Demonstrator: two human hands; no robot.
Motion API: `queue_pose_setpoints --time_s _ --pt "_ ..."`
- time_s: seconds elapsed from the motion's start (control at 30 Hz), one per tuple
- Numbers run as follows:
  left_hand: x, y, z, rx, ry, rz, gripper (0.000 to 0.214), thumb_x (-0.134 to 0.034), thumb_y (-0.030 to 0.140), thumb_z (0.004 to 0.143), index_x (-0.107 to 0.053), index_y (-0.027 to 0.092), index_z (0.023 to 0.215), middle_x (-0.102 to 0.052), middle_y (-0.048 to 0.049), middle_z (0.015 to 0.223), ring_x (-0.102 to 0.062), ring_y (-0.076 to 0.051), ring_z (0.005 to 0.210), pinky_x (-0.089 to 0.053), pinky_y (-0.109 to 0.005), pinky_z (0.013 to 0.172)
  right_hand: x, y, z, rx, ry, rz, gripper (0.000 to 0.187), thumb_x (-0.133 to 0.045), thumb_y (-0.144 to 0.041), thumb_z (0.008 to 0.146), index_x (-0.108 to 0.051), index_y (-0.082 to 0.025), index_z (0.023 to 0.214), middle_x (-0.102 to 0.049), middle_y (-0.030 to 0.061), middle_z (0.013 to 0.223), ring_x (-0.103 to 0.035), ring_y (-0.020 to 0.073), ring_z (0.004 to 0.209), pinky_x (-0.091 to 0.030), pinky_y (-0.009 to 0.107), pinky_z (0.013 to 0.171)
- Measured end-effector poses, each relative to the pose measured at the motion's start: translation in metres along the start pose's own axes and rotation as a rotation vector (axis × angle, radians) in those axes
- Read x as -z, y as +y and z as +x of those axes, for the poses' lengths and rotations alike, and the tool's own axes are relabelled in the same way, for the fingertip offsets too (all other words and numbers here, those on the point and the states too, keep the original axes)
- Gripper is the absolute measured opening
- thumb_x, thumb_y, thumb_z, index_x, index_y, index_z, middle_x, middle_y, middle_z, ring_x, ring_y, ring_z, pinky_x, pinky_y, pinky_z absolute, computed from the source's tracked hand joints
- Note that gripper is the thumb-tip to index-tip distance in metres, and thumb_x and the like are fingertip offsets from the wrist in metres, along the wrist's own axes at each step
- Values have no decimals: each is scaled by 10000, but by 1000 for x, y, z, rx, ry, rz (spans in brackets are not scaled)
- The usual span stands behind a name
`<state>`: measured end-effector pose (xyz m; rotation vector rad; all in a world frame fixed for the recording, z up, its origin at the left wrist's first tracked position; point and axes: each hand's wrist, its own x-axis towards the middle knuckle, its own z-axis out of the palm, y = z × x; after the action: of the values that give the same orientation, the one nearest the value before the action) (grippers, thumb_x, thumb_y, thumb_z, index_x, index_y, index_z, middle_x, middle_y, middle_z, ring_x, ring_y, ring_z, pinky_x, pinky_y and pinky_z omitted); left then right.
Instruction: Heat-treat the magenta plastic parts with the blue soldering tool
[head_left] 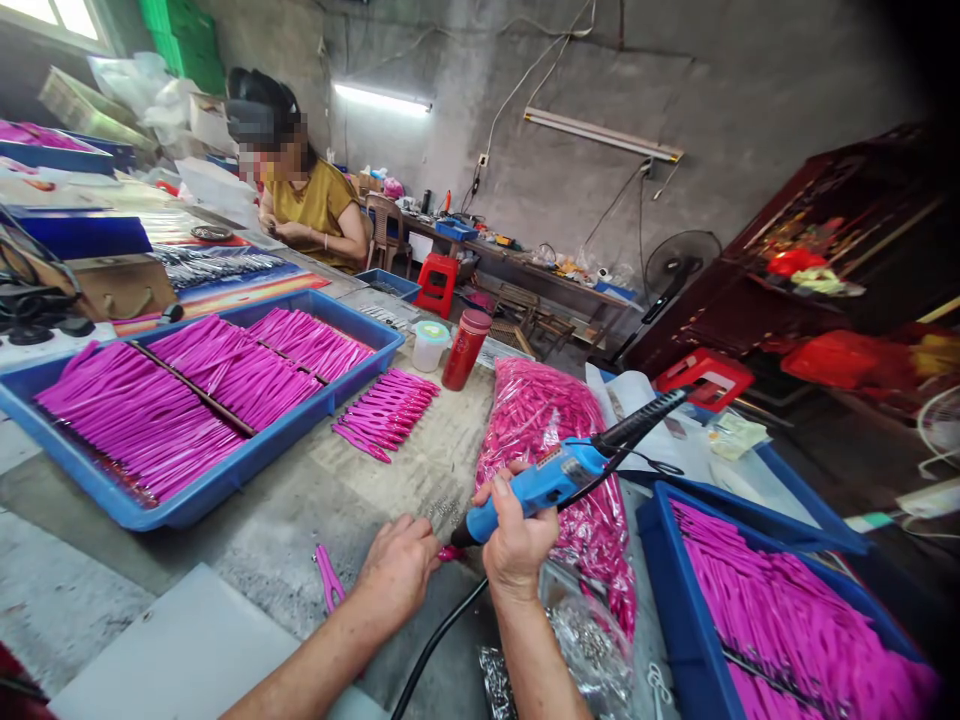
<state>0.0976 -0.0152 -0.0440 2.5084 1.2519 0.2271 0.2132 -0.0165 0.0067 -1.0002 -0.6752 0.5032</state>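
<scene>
Bare concrete bench between trays: hands grip blue tool (541,482) and pink piece (450,552).

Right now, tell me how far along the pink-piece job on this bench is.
Done, apparently: the blue plastic tray on the left holds rows of pink pieces, with a small laid-out batch of pink pieces beside it. In hand: the right hand grips a blue electric driver, its tip at a pink piece pinned by the left hand. Left: the clear bag of loose pink parts looks full.
</scene>
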Motion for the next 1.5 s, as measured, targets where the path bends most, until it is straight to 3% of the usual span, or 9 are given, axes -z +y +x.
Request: queue_pose_setpoints --time_s 0.43,0.73,0.97,1.17,1.3,1.5 --pt "-3 -1 4 46 -38 -17 177 -494 217 862 -667 203 824 -631 -28 878 -541 -244 880 -428 -350 743 -13 24 3 31 -109 -349 239 -624 -322 607 -499 -183 756 -488 -45 583 -466 136 498 -390 296 516" --pt "-5 0 5 51 -31 -32 209 -470 215 878 -672 192 829 -642 -37 904 -544 -249 884 -433 -360 754 -26 16 7 57 -159 -450 190 -616 -295 566 -508 -190 681 -480 -59 537 -446 126 485 -370 284 520" --pt "7 -2 2 -16 -46 27 170 -477 186 871 -636 173 814 -627 -47 865 -557 -225 860 -430 -311 727 -7 -3 -6 35 -51 -206 312 -649 -366 625 -496 -166 809 -541 -31 612 -502 125 479 -426 283 493" --pt "40 -26 -27 -184 -86 71 169 -515 271 880 -576 189 744 -594 -2 845 -543 -186 832 -385 -270 675 23 -40 -21 -25 85 49 331 -738 -292 579 -529 -162 800 -559 -34 628 -531 127 447 -436 272 481" --pt "52 -33 -49 -154 -150 111 166 -526 247 872 -552 186 719 -586 7 843 -536 -185 832 -359 -279 666 41 -46 -28 -71 141 84 350 -746 -299 572 -545 -162 825 -566 -27 626 -536 141 471 -442 284 480" --pt "56 -37 -71 -88 -147 112 126 -484 168 840 -541 193 730 -587 7 841 -538 -187 833 -365 -327 728 52 -52 -36 -118 200 124 350 -752 -288 549 -563 -173 820 -569 -27 661 -536 138 496 -463 300 500"
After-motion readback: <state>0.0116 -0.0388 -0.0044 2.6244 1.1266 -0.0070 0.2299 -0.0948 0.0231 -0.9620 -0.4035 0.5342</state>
